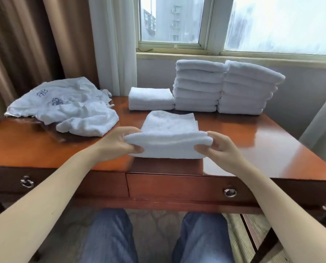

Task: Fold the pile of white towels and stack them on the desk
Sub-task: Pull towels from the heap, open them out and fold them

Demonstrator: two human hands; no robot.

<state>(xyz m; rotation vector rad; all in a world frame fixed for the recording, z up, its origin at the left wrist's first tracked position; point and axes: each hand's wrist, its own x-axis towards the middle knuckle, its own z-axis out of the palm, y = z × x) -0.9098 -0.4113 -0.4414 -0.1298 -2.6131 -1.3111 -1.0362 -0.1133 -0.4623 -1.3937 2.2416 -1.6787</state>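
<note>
The left grip (pixel 116 143) is a bare hand, and it holds the left end of a white towel (pixel 169 130) with its fingers curled round the thick near fold. The right grip (pixel 220 147) is the other bare hand, and it holds the right end of the same fold the same way. Both grips are closed on the towel, one at each end.

The towel sits in the middle of the table (pixel 262 141), close to the near edge. Its far part lies flat on the shiny brown wood.

To the left of it is a messy pile of white towels (pixel 73 111) that are not folded. Some have a blue flower mark on them.

At the far side of the table are three neat stacks, touching side by side. The short stack (pixel 150 98) is on the left. The middle stack (pixel 197 86) is much taller. The right stack (pixel 247 88) is about as tall as the middle one, and its top towels lean a bit to the right.

Behind the stacks is a window (pixel 177 19) with grey buildings outside. A brown curtain (pixel 25 35) hangs at the far left.

The table has two drawers in front, each with a round metal ring (pixel 230 192). Below, two knees in blue jeans (pixel 109 240) show under the near edge
</note>
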